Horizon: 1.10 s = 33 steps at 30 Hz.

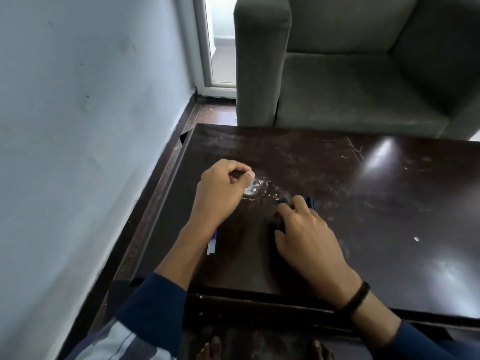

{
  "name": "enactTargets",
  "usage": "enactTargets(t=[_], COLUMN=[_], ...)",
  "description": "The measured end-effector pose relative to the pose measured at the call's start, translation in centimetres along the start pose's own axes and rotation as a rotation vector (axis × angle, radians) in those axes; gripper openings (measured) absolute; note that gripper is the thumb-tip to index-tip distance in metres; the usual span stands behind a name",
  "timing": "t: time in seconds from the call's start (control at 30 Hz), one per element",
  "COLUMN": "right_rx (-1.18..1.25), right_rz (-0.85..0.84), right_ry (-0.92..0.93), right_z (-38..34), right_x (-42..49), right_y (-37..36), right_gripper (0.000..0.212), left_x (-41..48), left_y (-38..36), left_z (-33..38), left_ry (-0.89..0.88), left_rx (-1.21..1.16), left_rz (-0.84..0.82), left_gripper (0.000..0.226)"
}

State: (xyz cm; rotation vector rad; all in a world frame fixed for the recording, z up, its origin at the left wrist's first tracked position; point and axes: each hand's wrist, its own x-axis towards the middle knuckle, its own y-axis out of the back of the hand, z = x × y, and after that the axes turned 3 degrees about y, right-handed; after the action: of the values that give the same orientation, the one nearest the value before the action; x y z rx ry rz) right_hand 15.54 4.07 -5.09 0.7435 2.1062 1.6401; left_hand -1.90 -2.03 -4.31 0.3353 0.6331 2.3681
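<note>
My left hand (220, 188) hovers over the dark table (389, 203) as a fist, thumb pressed on the forefinger. White-and-blue pens (211, 242) stick out below its wrist, seemingly held in that fist; their upper part is hidden. My right hand (306, 235) rests palm down on the table to the right. Its bent fingers close over a small bunch of dark blue pens (311, 201), of which only the far ends show.
A white smudge (253, 189) marks the tabletop between the hands. A grey-green armchair (363, 74) stands right behind the table's far edge. A pale wall (91, 126) runs along the left, with a narrow floor gap. Bare feet (213, 349) show under the near edge.
</note>
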Motion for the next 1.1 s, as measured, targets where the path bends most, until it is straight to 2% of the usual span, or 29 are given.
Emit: enactTargets(t=[0.13, 0.33, 0.57, 0.63, 0.73, 0.87, 0.97, 1.1], right_rx=[0.017, 0.144, 0.264, 0.387, 0.707, 1.006, 1.144, 1.167], right_rz=[-0.005, -0.034, -0.041, -0.030, -0.007, 0.057, 0.066, 0.066], right_ry=[-0.003, 0.065, -0.046, -0.102, -0.217, -0.243, -0.232, -0.192], right_z=[-0.4, -0.6, -0.5, -0.6, -0.7, -0.8, -0.9, -0.9], right_x=[0.5, 0.7, 0.9, 1.0, 1.5, 1.9, 1.8, 1.8], right_y=[-0.4, -0.8, -1.0, -0.8, -0.7, -0.6, -0.2, -0.4], right_gripper=[0.017, 0.033, 0.039, 0.039, 0.034, 0.020, 0.019, 0.015], left_x=[-0.3, -0.4, -0.2, -0.4, -0.9, -1.6, -1.8, -1.9], left_y=[-0.3, 0.1, 0.7, 0.6, 0.2, -0.3, -0.4, -0.1], left_z=[0.2, 0.3, 0.4, 0.2, 0.3, 1.3, 1.7, 1.7], left_ry=[-0.007, 0.051, 0.153, 0.197, 0.285, 0.400, 0.408, 0.413], left_rx=[0.021, 0.005, -0.083, -0.094, -0.126, -0.358, -0.499, -0.575], left_rz=[-0.012, -0.028, -0.044, -0.077, -0.189, -0.333, -0.302, -0.256], left_gripper=[0.010, 0.010, 0.007, 0.011, 0.011, 0.011, 0.011, 0.016])
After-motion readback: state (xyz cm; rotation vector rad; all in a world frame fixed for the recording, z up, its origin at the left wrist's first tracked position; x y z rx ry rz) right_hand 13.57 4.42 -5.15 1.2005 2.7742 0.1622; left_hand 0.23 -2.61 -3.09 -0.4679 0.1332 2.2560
